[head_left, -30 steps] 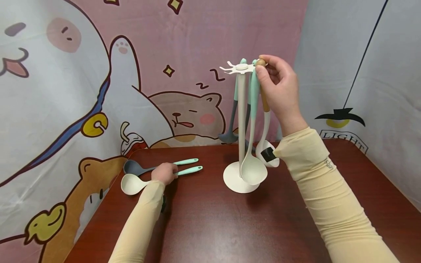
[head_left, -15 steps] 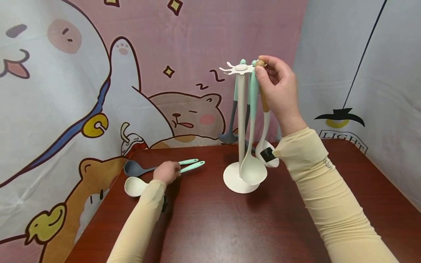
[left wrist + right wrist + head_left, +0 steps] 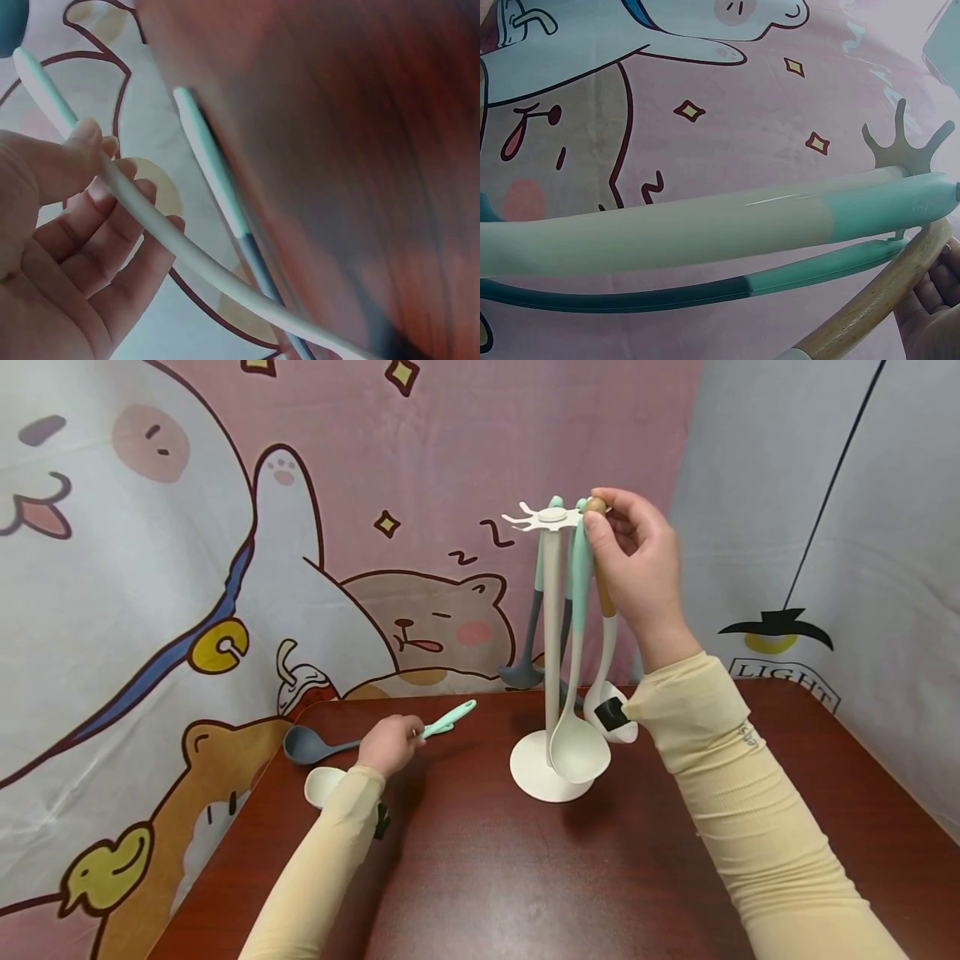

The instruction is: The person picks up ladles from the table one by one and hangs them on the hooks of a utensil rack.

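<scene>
My left hand [image 3: 388,745] pinches a white ladle [image 3: 191,259] with a mint handle between thumb and fingers. Its bowl hangs behind the wrist in the head view, the handle end tilted up. Beside it, a dark grey ladle [image 3: 303,745] with a mint handle lies on the table. At the utensil stand [image 3: 551,610], my right hand [image 3: 641,547] pinches the top of a wooden-handled white ladle [image 3: 881,300]; whether a hook bears it is hidden. Right next to that, a mint-handled white ladle [image 3: 581,752] hangs from the stand.
Dark grey utensils, one with a ladle-like head [image 3: 521,675], hang at the back of the stand. Bare hooks [image 3: 521,518] point left. The reddish-brown table [image 3: 480,877] meets a cartoon-printed cloth [image 3: 442,443] behind.
My left hand has lifted the white ladle's handle end and carried it slightly right and away, across the grey ladle's handle in view. My right hand stays at the stand's top.
</scene>
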{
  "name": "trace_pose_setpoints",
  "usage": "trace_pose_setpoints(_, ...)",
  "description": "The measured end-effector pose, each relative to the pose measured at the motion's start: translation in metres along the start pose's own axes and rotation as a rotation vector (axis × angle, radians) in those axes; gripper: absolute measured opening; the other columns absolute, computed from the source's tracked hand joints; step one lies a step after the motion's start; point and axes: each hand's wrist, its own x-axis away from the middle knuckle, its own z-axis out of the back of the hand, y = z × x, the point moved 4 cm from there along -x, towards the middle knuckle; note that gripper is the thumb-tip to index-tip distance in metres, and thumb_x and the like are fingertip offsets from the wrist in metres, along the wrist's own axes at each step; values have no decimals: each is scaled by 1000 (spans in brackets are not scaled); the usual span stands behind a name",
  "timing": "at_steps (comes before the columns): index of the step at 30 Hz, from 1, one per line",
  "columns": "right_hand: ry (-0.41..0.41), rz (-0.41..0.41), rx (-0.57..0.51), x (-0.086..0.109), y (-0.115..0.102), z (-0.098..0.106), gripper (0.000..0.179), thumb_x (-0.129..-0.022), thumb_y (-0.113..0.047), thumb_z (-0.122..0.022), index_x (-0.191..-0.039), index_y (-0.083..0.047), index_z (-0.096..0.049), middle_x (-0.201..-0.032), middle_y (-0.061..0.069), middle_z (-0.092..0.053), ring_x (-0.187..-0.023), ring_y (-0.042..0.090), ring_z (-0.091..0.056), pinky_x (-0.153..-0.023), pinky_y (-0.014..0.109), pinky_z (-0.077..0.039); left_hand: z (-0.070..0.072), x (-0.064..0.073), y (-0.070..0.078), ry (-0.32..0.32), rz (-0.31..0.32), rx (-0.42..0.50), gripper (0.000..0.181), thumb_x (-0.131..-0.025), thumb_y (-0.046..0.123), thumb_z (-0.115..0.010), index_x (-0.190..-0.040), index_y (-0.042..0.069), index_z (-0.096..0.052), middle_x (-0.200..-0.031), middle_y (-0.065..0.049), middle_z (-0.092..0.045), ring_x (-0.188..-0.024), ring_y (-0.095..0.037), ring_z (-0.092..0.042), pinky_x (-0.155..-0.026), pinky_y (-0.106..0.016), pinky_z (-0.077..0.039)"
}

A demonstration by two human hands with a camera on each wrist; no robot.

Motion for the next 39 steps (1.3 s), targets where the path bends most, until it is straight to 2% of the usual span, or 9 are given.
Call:
trace_pose_setpoints(7, 5, 2, -11, 0, 0, 0, 36, -96, -17, -63, -125, 3, -64, -111, 5, -63, -94, 15, -57, -85, 22, -47, 7, -2, 14, 77, -32, 79, 7, -89, 13, -76, -94, 15, -71, -87, -1, -63, -78, -19, -56, -68, -39, -50)
trace_pose_setpoints(13, 6, 5, -5, 0, 0, 0, 35, -96, -17, -63, -126, 3, -64, -111, 5, -62, -94, 14, -57, -84, 22, -47, 15, -4, 28, 102, -44, 161, 7, -92, 13, -73, -99, 12, -72, -90, -2, -65, -78, -21, -55, -71, -38, -49)
trace_pose_setpoints(17, 4, 6, -6, 0, -1, 0, 36, -96, -17, -63, -126, 3, -63, -111, 5, -62, -94, 14, -57, -85, 22, -47, 21, -5, 38, 118, -58, 222, 5, -92, 14, -72, -96, 11, -72, -89, -1, -66, -78, -21, -56, -71, -39, -49)
trace_pose_setpoints(24, 2, 1, -2, 1, -1, -1, 35, -96, -17, -63, -126, 1, -64, -112, 5, -62, -95, 15, -57, -86, 22, -47, 29, -7, 54, 128, -49, 400, 7, -94, 14, -70, -100, 14, -72, -95, 0, -68, -87, -19, -61, -78, -39, -52)
trace_pose_setpoints(32, 4, -3, -5, 0, -1, 0, 35, -96, -17, -62, -126, 1, -64, -112, 5, -62, -95, 15, -57, -86, 23, -47, 42, -8, 73, 202, -94, 495, 6, -94, 13, -69, -100, 11, -70, -88, -2, -67, -78, -19, -63, -71, -39, -53)
trace_pose_setpoints(39, 5, -3, -5, 1, -1, 0, 35, -96, -17, -63, -126, 2, -64, -112, 5, -62, -95, 14, -57, -86, 22, -47, 51, -7, 86, 210, -104, 566, 7, -95, 15, -69, -101, 14, -71, -87, -1, -66, -73, -18, -60, -64, -36, -53)
